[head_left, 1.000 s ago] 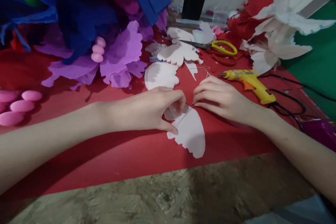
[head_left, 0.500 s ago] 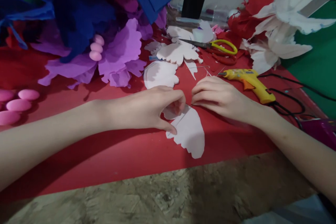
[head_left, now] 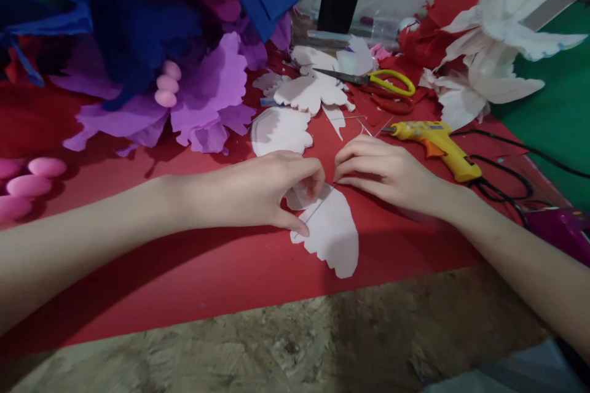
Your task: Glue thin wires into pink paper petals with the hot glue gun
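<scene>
On the red table surface [head_left: 207, 285], near its front edge, we see a white petal [head_left: 334, 236] lying flat, with a scalloped lower left side. A thin wire [head_left: 319, 206] crosses its upper left part in a slant. Our left hand [head_left: 295, 187] is above this place, half open: the thumb and the forefinger are apart in a curve, the thumb tip rests on the petal's left end beside the wire, and the other fingers are bent under. How firmly it presses, we cannot tell. Under these fingers one more white part shows, but we cannot say if it is a separate piece.

Our right hand [head_left: 385, 175] is just beyond the upper edge of the petal, with the fingertips brought close together, pinching the upper end of the wire.

Behind our left hand there is a pile of rounded white pieces [head_left: 281, 132], and farther back lie scalloped white cutouts [head_left: 311, 92], with the dark blade of the yellow-handled scissors [head_left: 391, 81] reaching over them. The yellow glue gun [head_left: 437, 142] lies on its side behind our right hand, its nozzle pointing to the left. On our left side we find purple petals [head_left: 214, 92] and pink egg-shaped pieces [head_left: 30, 185].
</scene>
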`<state>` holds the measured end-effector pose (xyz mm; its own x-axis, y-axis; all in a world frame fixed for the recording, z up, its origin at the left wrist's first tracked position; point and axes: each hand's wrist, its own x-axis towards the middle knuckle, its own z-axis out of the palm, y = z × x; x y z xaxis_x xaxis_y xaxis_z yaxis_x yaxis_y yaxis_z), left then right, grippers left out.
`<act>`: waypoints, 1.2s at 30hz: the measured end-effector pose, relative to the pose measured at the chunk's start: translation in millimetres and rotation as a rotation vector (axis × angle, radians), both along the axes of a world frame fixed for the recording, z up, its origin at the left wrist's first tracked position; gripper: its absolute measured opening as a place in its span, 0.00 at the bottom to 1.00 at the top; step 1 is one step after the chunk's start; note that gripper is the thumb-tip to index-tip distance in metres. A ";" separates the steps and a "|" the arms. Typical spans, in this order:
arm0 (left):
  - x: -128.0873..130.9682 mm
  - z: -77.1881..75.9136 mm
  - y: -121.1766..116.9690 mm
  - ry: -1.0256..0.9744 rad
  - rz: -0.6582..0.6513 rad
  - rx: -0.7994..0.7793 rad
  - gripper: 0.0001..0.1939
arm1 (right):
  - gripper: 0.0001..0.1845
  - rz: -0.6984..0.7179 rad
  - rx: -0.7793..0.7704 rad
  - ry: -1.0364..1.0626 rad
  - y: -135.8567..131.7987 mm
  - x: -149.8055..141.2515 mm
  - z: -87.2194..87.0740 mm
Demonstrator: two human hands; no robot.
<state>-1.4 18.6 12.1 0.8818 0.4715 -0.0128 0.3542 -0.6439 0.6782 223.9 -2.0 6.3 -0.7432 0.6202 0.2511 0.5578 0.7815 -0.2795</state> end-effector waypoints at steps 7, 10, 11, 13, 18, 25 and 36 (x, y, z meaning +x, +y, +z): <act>-2.6 3.4 -1.8 -0.002 0.001 0.010 0.16 | 0.11 0.016 0.041 -0.011 0.9 0.1 -0.9; -1.9 5.6 -3.7 -0.041 0.027 0.034 0.11 | 0.11 0.022 0.073 0.005 -1.2 -1.5 4.7; -0.9 6.7 -4.8 -0.060 0.065 0.053 0.07 | 0.10 0.019 0.087 0.015 -2.9 -2.8 7.9; 2.0 9.3 -7.7 -0.120 0.195 0.077 0.12 | 0.10 -0.001 0.126 0.041 -8.0 -7.0 15.4; 8.4 16.9 -19.0 -0.121 0.306 -0.033 0.15 | 0.12 -0.100 0.144 0.053 -25.4 -21.3 28.4; 12.2 21.0 -29.0 -0.101 0.406 -0.043 0.07 | 0.12 -0.229 0.170 0.142 -38.3 -32.4 21.9; 9.1 12.4 -26.0 -0.064 0.236 0.121 0.07 | 0.07 -0.414 -0.033 -0.025 -11.5 -8.1 46.1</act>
<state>7.7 -7.3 24.5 0.7448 0.6585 0.1082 0.4628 -0.6265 0.6271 215.9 -13.4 52.4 -0.4348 0.8753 0.2117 0.8299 0.4807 -0.2830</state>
